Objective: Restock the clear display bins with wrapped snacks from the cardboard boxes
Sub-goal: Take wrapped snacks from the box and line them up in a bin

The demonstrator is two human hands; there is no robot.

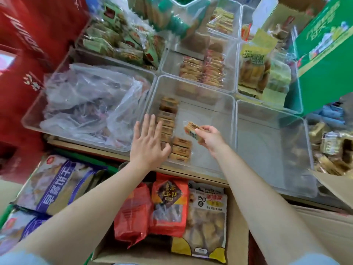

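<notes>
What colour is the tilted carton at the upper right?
Green carton with white lettering, seen in the head view.

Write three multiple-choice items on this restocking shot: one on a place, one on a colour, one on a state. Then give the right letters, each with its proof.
1. Where does the row of wrapped snacks stand in the middle bin?
A. along its left wall
B. along its right wall
C. heaped in its far right corner

2. What colour is the tilted box at upper right?
A. blue
B. green
C. black

3. What is the right hand doing?
A. lying flat on the bin's rim
B. hanging with nothing in it
C. pinching one wrapped snack over the bin

Answers:
1 A, the packets line up by the left wall, near the left hand, whose fingers are spread straight.
2 B, its printed sides are green.
3 C, the fingers close on a single packet, a firm grip above the bin's bare floor.
</notes>
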